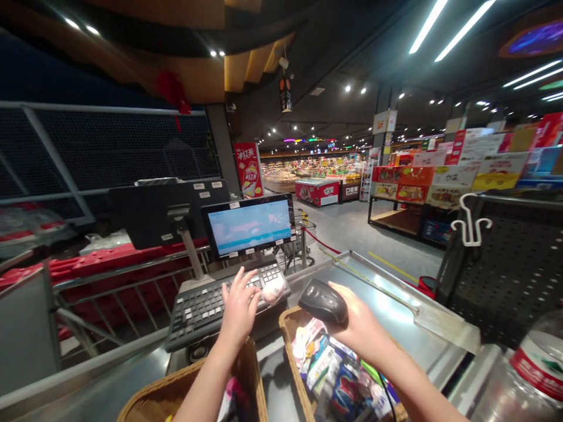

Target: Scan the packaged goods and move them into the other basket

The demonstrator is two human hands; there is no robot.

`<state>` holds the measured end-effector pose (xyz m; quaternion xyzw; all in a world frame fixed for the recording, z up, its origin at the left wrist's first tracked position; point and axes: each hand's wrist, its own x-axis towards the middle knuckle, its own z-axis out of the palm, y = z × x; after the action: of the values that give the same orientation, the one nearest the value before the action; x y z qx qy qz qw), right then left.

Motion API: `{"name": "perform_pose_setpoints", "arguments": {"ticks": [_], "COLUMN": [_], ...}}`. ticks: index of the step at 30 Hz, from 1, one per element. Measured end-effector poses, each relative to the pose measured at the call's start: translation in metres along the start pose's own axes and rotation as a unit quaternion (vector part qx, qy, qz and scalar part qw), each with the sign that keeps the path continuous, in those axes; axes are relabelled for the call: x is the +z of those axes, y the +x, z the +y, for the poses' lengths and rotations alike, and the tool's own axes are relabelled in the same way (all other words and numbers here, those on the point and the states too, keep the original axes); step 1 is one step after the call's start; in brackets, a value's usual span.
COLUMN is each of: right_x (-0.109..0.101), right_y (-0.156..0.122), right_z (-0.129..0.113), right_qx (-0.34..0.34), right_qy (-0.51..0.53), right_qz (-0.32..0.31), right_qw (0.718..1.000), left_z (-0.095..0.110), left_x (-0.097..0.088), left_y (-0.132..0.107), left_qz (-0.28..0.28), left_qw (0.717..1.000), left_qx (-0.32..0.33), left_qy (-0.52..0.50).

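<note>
I stood at a supermarket checkout, with my left hand [240, 306] open over a grey point-of-sale keyboard with black keys [206, 312], its fingers spread and curved down onto the keys. Just beside those fingers, a pale round item wrapped in clear plastic [273, 289] lay on the right end of the keyboard; I could not tell whether my fingers touched it.

My right hand [358, 319] was closed around a black handheld barcode scanner [322, 302], which I held above a woven wicker basket [292, 328] packed with colourful snack packets [323, 366]. A thin black cable [386, 392] ran down past my right wrist. A second wicker basket [248, 375] sat below my left forearm.

To the right of my hands stretched a stainless-steel checkout counter [387, 316]. Behind the keyboard stood a small black-framed monitor [248, 225] showing a pale blue screen. Near my right edge of view stood a clear plastic bottle with a red label [539, 369] and a black perforated panel carrying a white plastic hook [470, 221]. Beyond the counter, a wire shopping cart [303, 237] stood near a red rope barrier [321, 240], and stacked gift boxes [424, 179] filled the store floor.
</note>
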<state>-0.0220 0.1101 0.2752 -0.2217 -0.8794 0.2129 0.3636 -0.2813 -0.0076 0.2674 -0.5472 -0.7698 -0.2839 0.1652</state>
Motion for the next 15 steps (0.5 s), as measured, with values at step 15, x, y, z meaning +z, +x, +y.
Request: {"name": "perform_pose_setpoints", "arguments": {"ticks": [15], "right_x": [0.030], "right_y": [0.012], "right_z": [-0.064], "right_qx": [-0.068], "right_qy": [0.013], "right_qz": [-0.070], "right_qw": [0.995], "left_z": [-0.042], "left_x": [-0.054], "left_y": [-0.027], "left_qz": [0.062], "left_qw": [0.996], "left_qx": [-0.060], "left_qy": [0.019]}}
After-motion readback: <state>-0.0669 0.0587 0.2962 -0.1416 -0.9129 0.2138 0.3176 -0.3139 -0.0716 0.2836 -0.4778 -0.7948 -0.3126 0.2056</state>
